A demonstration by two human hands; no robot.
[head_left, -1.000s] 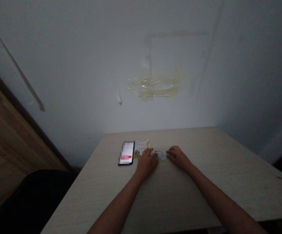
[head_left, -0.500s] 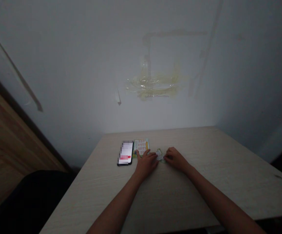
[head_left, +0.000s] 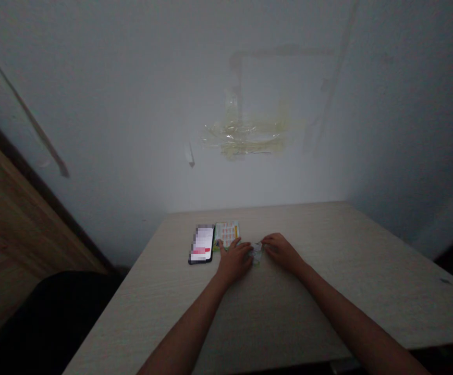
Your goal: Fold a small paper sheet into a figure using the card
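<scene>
My left hand (head_left: pixel 234 260) lies flat on the table with its fingers spread. Its thumb and index finger reach onto the lower edge of a printed card or booklet (head_left: pixel 227 232), while the other fingertips touch the left side of a small, pale printed sheet with green edges (head_left: pixel 256 252). Thumb and forefinger of my right hand (head_left: pixel 282 252) are pinched together at the sheet's upper right corner. What kind of sheet it is, I cannot make out. A lit phone (head_left: pixel 203 245) lies left of the booklet, apart from both hands.
The pale wooden table (head_left: pixel 328 291) meets a grey wall (head_left: pixel 132 104) at its far edge. Clear tape (head_left: pixel 245 138) sticks to the wall. At left are a wooden panel (head_left: pixel 11 208) and a dark, rounded object (head_left: pixel 54 317).
My right fingertips have shifted slightly up and left, from the small sheet's right side to its upper corner. The sheet looks turned a little. My left hand stays almost in place.
</scene>
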